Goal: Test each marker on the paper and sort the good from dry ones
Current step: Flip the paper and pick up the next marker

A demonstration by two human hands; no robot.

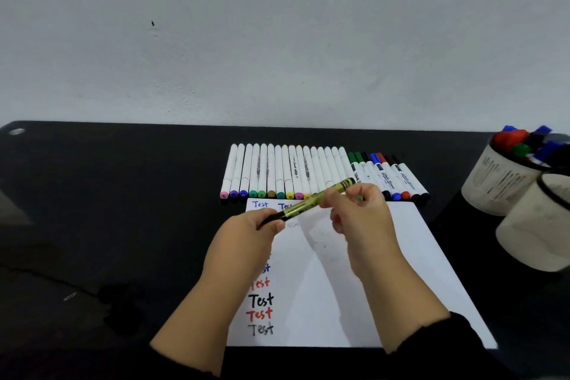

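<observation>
Gripping the yellow highlighter marker with black ends (pixel 311 201) over the white paper sheet (pixel 370 287), the left hand (pixel 246 234) pinches its dark near end while the right hand (pixel 354 213) curls closed round the far end; pull straight apart along the barrel so the cap comes off cleanly. Beyond the knuckles lies a row (pixel 287 173) of about sixteen white markers plus some eight whiteboard markers (pixel 388 176); two white cups (pixel 499 182) stand right of the right hand.

A black tabletop (pixel 123 194) is seen below a plain pale grey wall (pixel 277 34), on which a small dark speck (pixel 153 23) is marked. A round pale spot (pixel 17 132) is noted at the tabletop's far left corner. A thin dark cable (pixel 49 282) is laid across the left of the tabletop.
</observation>
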